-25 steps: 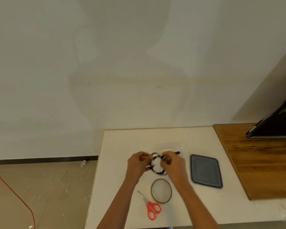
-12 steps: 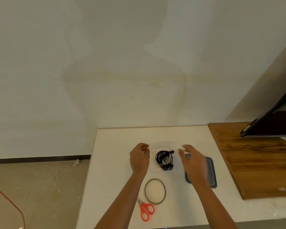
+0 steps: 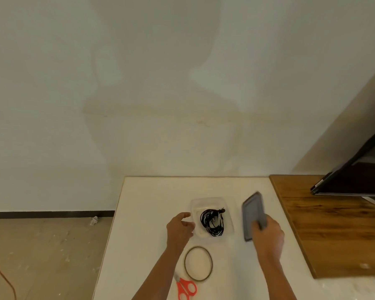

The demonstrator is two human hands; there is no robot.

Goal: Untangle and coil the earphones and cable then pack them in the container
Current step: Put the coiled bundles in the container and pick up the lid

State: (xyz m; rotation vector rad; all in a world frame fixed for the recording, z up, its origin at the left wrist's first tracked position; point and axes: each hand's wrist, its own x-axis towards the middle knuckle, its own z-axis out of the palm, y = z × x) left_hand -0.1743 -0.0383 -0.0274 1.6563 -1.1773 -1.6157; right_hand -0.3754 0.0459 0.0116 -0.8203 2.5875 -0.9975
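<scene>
While coiled earphones lie in the clear container, right hand grips grey lid, left hand relaxed.

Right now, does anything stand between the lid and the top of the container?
Nothing visible does. The right hand holds the lid tilted right of the container, open over the coiled earphones; the left hand is beside its left wall.

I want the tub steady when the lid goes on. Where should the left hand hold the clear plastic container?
Probably pinch the clear plastic container by its left wall, coming from the left. The left hand is right beside that wall, the black earphone coil lies clear of it, and the right hand holds the flat grey lid on the opposite side.
</scene>
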